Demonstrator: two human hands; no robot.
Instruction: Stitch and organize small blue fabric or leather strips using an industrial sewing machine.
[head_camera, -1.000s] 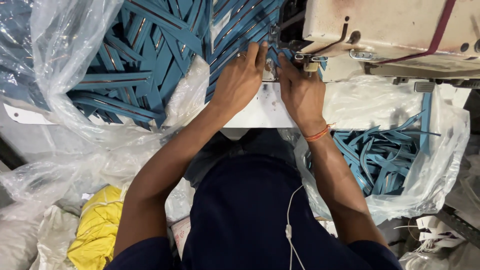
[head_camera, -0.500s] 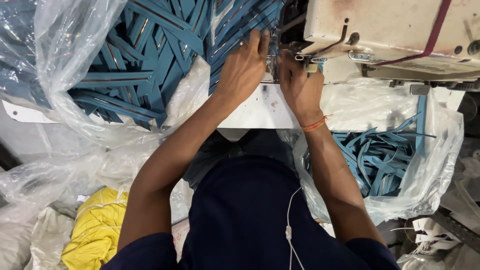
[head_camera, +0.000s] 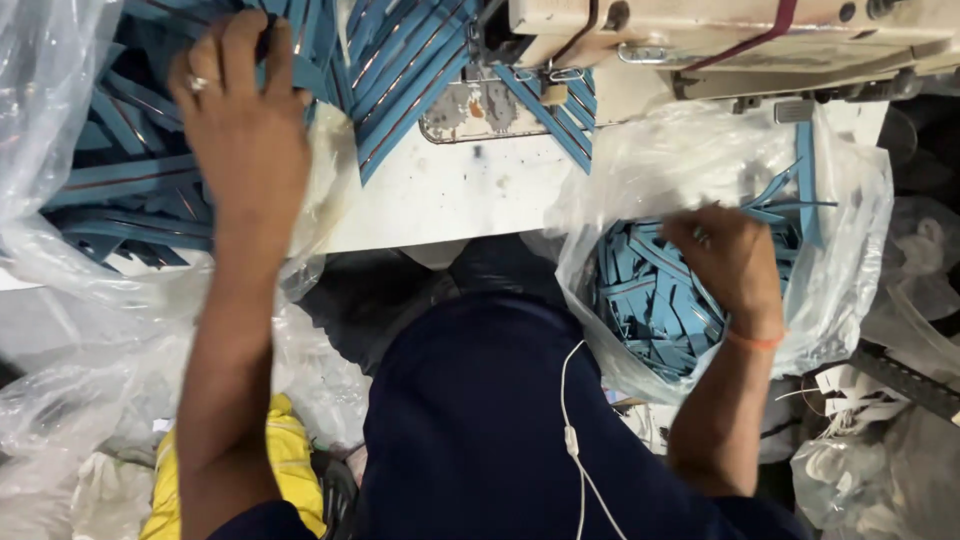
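A: The left hand is being laid flat on the blue strips at the table's left, fingers together and pressed down on the pile.

B: And the right hand is being sunk into the bag by the table's right edge, fingers curled among more strips. Whether one is being pinched cannot be told.

A: The sewing machine is being left untouched above, with strips fanned out beneath it.

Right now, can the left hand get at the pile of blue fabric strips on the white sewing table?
Probably yes: the left hand already rests on the pile of blue fabric strips, with nothing lying over them there.
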